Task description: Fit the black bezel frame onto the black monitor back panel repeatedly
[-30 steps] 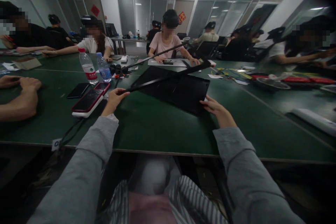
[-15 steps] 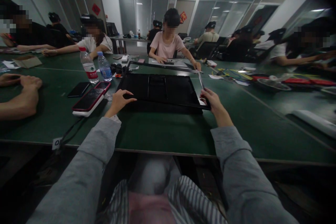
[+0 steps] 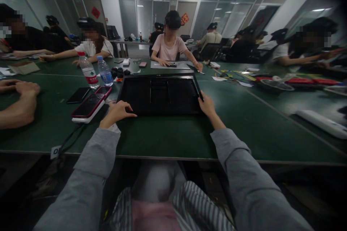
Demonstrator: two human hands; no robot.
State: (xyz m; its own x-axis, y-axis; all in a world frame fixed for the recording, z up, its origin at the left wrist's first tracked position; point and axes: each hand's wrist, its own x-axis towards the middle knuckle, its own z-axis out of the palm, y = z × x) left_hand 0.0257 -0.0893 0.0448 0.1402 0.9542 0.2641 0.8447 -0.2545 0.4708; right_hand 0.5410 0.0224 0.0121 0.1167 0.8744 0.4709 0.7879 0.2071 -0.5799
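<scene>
A flat black panel (image 3: 180,97) with a raised rectangular part in its middle lies on the green table (image 3: 162,133) before me. A thin black rectangular frame (image 3: 197,86) sits on or just above it; contact between the two cannot be made out everywhere. At the near left corner, my left hand (image 3: 117,112) has thumb and fingers closed around the frame's edge. My right hand (image 3: 208,105) grips the frame's right side, thumb on top, with the other fingers partly hidden.
Left of the panel are a red-edged phone (image 3: 88,105) on a white block, a black phone (image 3: 78,95) and two bottles (image 3: 90,75). A person (image 3: 170,45) works across the table. Cables (image 3: 235,75) and a long white bar (image 3: 321,124) lie to the right.
The black frame, raised and tilted over the panel before, has come down to line up with it. My right hand moved left and slightly up in view; my left hand lowered a little.
</scene>
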